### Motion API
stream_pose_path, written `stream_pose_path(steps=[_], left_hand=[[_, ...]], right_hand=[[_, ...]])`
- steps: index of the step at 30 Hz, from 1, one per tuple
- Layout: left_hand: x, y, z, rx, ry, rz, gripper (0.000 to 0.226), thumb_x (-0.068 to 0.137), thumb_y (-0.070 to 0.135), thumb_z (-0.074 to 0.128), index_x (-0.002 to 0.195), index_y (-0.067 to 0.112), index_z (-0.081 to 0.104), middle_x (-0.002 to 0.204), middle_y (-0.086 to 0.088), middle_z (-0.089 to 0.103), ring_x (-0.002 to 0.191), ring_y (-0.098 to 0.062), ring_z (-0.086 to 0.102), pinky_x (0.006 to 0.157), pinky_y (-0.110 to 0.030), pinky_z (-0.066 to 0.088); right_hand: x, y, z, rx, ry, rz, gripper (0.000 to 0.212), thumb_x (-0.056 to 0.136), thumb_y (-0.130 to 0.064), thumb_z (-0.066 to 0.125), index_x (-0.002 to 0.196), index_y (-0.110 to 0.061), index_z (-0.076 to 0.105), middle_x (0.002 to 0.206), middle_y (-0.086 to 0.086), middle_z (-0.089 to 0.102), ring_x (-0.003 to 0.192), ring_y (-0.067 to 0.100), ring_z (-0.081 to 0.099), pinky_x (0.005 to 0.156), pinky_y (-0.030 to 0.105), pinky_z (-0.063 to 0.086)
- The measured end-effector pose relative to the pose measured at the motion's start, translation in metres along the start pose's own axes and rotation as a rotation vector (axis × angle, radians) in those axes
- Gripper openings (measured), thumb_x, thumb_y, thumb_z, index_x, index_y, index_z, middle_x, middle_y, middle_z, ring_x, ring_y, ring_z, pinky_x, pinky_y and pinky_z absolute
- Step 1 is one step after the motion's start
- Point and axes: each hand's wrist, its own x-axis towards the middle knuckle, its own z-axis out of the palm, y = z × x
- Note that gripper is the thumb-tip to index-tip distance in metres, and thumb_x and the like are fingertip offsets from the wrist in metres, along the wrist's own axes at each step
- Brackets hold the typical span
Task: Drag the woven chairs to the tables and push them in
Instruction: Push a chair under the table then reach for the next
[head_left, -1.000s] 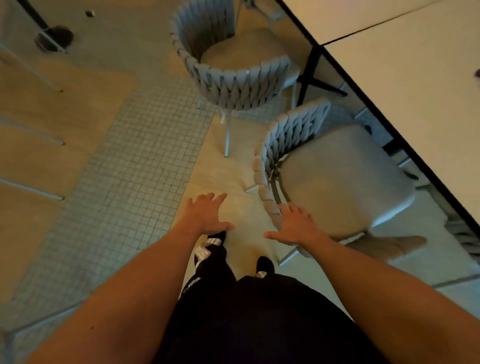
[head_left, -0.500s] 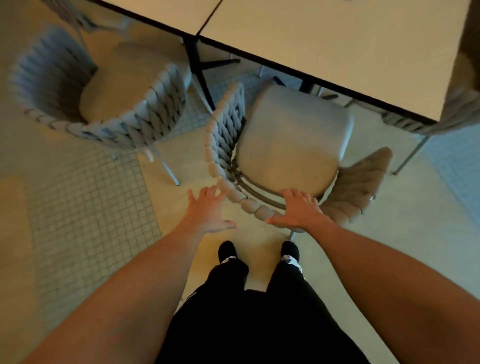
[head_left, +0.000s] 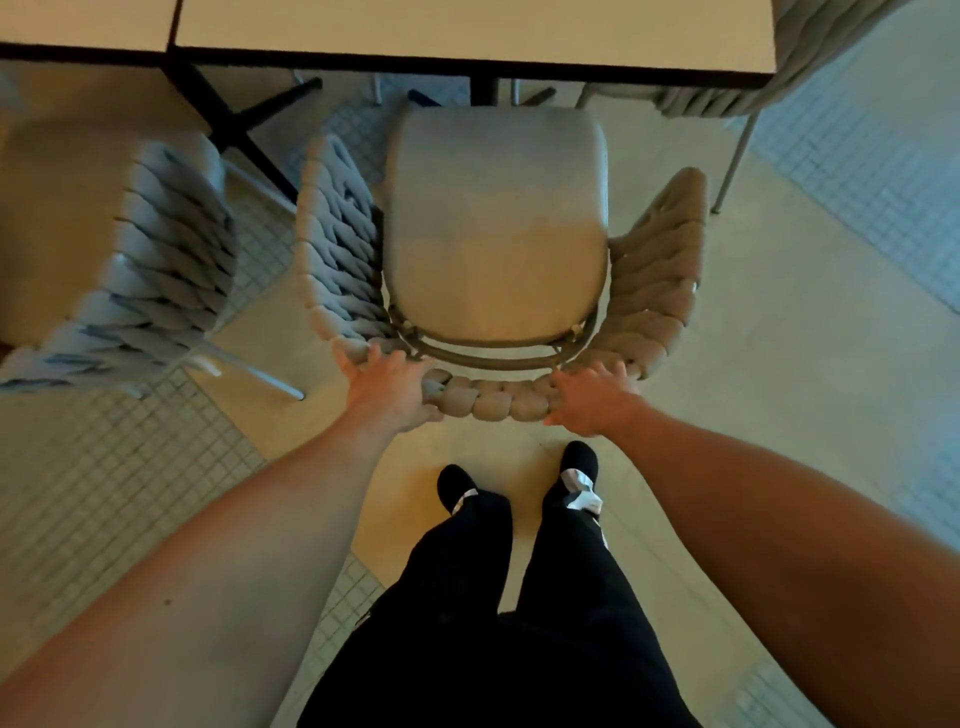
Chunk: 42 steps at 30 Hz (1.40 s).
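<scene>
At table (head_left: 467, 31) edge: left hand (head_left: 387, 389), right hand (head_left: 592, 397) gripping woven chair (head_left: 493, 218) backrest.

Grey-beige braided woven chair (head_left: 493, 402) with plain pale grey padded seat cushion (head_left: 496, 223). Cream tabletop with black edge (head_left: 467, 31). Floor: beige slabs plus small-square grey mosaic tile (head_left: 104, 493). Black trousers (head_left: 498, 623), black-and-white shoes (head_left: 576, 483).

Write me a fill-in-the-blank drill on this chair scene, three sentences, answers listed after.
1. Both hands, left hand and right hand, rest on the curved ____ of the grey woven-rope chair.
2. The chair's cushioned seat faces the pale black-edged ____.
3. A second grey woven chair stands to the person's ____.

Missing words: backrest; table; left
</scene>
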Motion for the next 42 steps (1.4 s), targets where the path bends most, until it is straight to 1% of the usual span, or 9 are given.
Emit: stream_pose_path(steps=[3, 4, 7, 13, 18, 29, 33, 38, 42], left_hand=[[0.003, -0.001, 0.000, -0.026, 0.015, 0.043, 0.048, 0.078, 0.058, 0.070, 0.123, 0.045, 0.060, 0.122, 0.003, 0.061, 0.129, -0.033, 0.046, 0.104, -0.071, 0.027], [0.003, 0.001, -0.001, -0.017, 0.018, 0.053, 0.041, 0.081, 0.052, 0.068, 0.121, 0.045, 0.062, 0.122, 0.005, 0.062, 0.126, -0.031, 0.049, 0.104, -0.071, 0.027], [0.002, 0.006, -0.005, -0.004, 0.006, 0.056, 0.036, 0.087, 0.041, 0.064, 0.123, 0.047, 0.061, 0.127, 0.006, 0.063, 0.126, -0.029, 0.050, 0.104, -0.071, 0.027], [0.011, 0.008, -0.014, -0.006, 0.044, 0.053, 0.029, 0.087, 0.043, 0.065, 0.116, 0.046, 0.065, 0.114, 0.006, 0.066, 0.115, -0.028, 0.054, 0.098, -0.063, 0.035], [0.019, 0.019, -0.013, 0.007, 0.025, 0.029, 0.035, 0.084, 0.047, 0.066, 0.119, 0.044, 0.064, 0.111, 0.007, 0.067, 0.114, -0.028, 0.055, 0.096, -0.067, 0.034], [0.023, 0.024, -0.010, -0.010, 0.095, 0.038, 0.023, 0.084, 0.044, 0.068, 0.107, 0.040, 0.068, 0.100, 0.007, 0.067, 0.108, -0.026, 0.057, 0.094, -0.060, 0.036], [0.019, 0.025, -0.011, -0.024, 0.094, 0.013, 0.024, 0.084, 0.048, 0.070, 0.106, 0.038, 0.068, 0.102, 0.008, 0.068, 0.113, -0.026, 0.053, 0.102, -0.065, 0.031], [0.010, 0.028, -0.015, -0.066, 0.092, 0.012, 0.039, 0.084, 0.047, 0.071, 0.121, 0.038, 0.063, 0.114, 0.005, 0.065, 0.121, -0.027, 0.050, 0.108, -0.067, 0.027], [0.010, 0.026, -0.017, -0.091, 0.066, 0.008, 0.056, 0.084, 0.049, 0.072, 0.134, 0.033, 0.056, 0.123, 0.003, 0.062, 0.127, -0.027, 0.047, 0.111, -0.066, 0.024]], right_hand=[[0.003, 0.000, -0.002, -0.011, -0.020, -0.013, 0.059, 0.099, -0.060, 0.049, 0.148, -0.030, 0.042, 0.150, 0.002, 0.049, 0.140, 0.029, 0.041, 0.113, 0.059, 0.022], [0.004, -0.001, -0.003, -0.010, -0.027, -0.017, 0.054, 0.099, -0.058, 0.049, 0.145, -0.031, 0.045, 0.147, 0.000, 0.053, 0.137, 0.029, 0.044, 0.111, 0.060, 0.022], [0.006, -0.007, -0.002, -0.018, 0.003, -0.026, 0.039, 0.099, -0.050, 0.053, 0.135, -0.035, 0.052, 0.133, -0.003, 0.061, 0.125, 0.028, 0.056, 0.107, 0.062, 0.024], [0.005, -0.006, -0.012, -0.107, 0.102, -0.005, 0.032, 0.100, -0.040, 0.056, 0.132, -0.034, 0.055, 0.125, -0.002, 0.064, 0.115, 0.027, 0.062, 0.102, 0.058, 0.034], [0.011, 0.010, -0.013, -0.060, 0.097, 0.003, 0.031, 0.098, -0.042, 0.058, 0.129, -0.037, 0.058, 0.124, -0.003, 0.065, 0.116, 0.028, 0.062, 0.102, 0.064, 0.031], [0.010, 0.016, -0.014, -0.043, 0.138, -0.010, 0.031, 0.099, -0.042, 0.059, 0.130, -0.036, 0.058, 0.121, -0.004, 0.065, 0.117, 0.027, 0.062, 0.106, 0.065, 0.031], [0.010, 0.017, -0.007, -0.018, 0.164, -0.010, 0.030, 0.099, -0.040, 0.058, 0.129, -0.036, 0.057, 0.120, -0.005, 0.065, 0.116, 0.026, 0.060, 0.108, 0.064, 0.028], [0.007, 0.016, -0.006, 0.025, 0.114, -0.014, 0.041, 0.095, -0.036, 0.061, 0.135, -0.035, 0.050, 0.127, -0.003, 0.062, 0.125, 0.029, 0.053, 0.111, 0.066, 0.021], [0.003, 0.019, -0.010, 0.025, 0.092, -0.021, 0.054, 0.093, -0.042, 0.065, 0.142, -0.033, 0.046, 0.140, 0.001, 0.056, 0.134, 0.030, 0.043, 0.113, 0.064, 0.021]])
